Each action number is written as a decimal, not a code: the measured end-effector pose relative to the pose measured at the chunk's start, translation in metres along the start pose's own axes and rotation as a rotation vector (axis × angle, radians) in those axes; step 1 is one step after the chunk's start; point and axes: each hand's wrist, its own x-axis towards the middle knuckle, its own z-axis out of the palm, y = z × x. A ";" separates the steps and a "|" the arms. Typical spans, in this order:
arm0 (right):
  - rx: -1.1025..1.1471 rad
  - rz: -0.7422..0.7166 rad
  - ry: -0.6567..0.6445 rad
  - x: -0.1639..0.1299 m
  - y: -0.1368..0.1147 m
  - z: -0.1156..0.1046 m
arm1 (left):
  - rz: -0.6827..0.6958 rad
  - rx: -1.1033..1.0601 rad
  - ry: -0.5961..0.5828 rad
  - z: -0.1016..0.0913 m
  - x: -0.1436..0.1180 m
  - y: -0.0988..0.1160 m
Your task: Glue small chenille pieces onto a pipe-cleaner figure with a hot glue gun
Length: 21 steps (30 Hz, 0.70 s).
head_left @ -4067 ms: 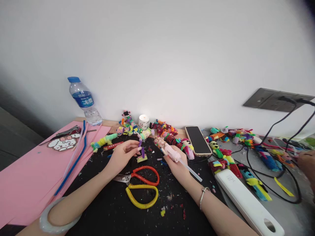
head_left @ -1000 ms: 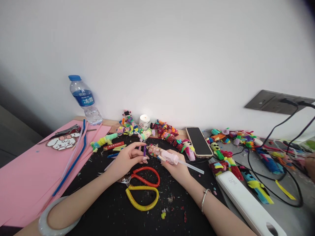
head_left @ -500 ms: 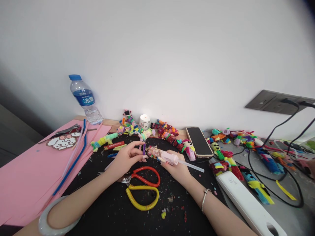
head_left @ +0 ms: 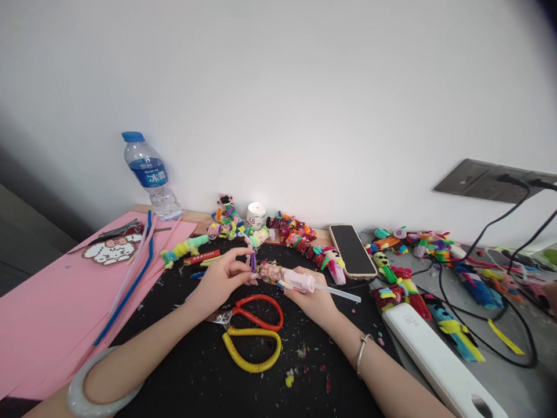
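The right hand grips a pale pink glue gun crusted with multicoloured bits, the left hand pinches a purple piece, and just below them lie scissors with red and yellow handles on the black counter.

Far left, a water bottle with a blue cap stands upright against the wall. Pink paper sheets cover the left of the table, a white bead figure lying on them, long blue and pink pipe cleaners slanting across. Near the centre, scissors with red and yellow handles lie flat on the black mat. A small white candle jar sits far back. A phone lies face up right of centre, a white power bank near right, black cables beyond it.
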 end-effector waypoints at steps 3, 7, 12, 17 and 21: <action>0.002 0.001 -0.007 0.000 0.001 0.000 | -0.004 -0.007 0.002 -0.001 0.000 0.000; 0.005 -0.003 -0.015 0.000 0.001 0.000 | -0.005 -0.021 0.004 0.000 0.000 -0.001; 0.002 0.009 -0.020 0.000 0.002 0.001 | -0.022 -0.050 0.001 0.000 0.000 0.000; 0.000 0.003 -0.015 0.000 0.003 0.001 | -0.025 -0.057 0.001 0.000 0.000 0.000; -0.002 0.000 -0.016 0.000 0.002 0.000 | -0.017 -0.038 0.014 0.000 0.000 0.000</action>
